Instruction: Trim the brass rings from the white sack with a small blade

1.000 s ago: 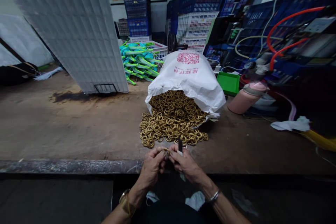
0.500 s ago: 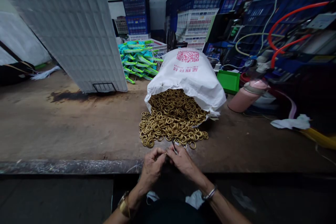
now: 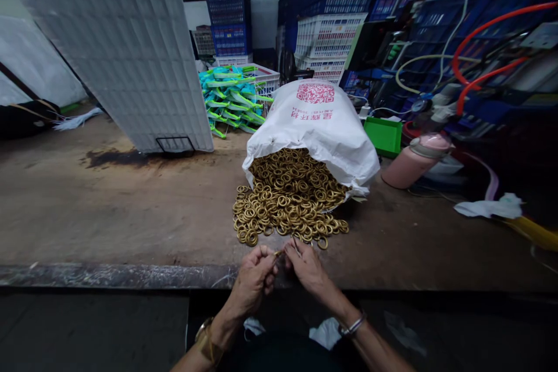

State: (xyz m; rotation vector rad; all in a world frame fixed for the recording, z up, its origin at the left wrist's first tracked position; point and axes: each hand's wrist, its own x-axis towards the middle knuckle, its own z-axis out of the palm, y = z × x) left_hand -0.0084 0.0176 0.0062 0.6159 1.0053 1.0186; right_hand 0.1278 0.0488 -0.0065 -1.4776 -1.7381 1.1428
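You've got the wooden workbench [image 3: 131, 206] spread before you, its widest open room left of the heap, its scuffed front edge [image 3: 131, 276] running right under your hands. The white woven sack [image 3: 314, 133] lies mouth toward you, closing off the way straight ahead, and the heap of gold-coloured rings [image 3: 283, 209] spills from it to just beyond your fingers. Your left hand [image 3: 257, 276] is closed in a pinch; your right hand [image 3: 307, 267] is curled around a thin dark tool [image 3: 295, 245], probably a blade. And there's the single gold-coloured ring [image 3: 278, 253], in your left fingertips, mostly hidden, right fingertips meeting it! Looks like you're mid-step, working this one piece by hand; that calls for a firm left pinch, small right-hand turns and the tool's tip angled clear of your fingers.
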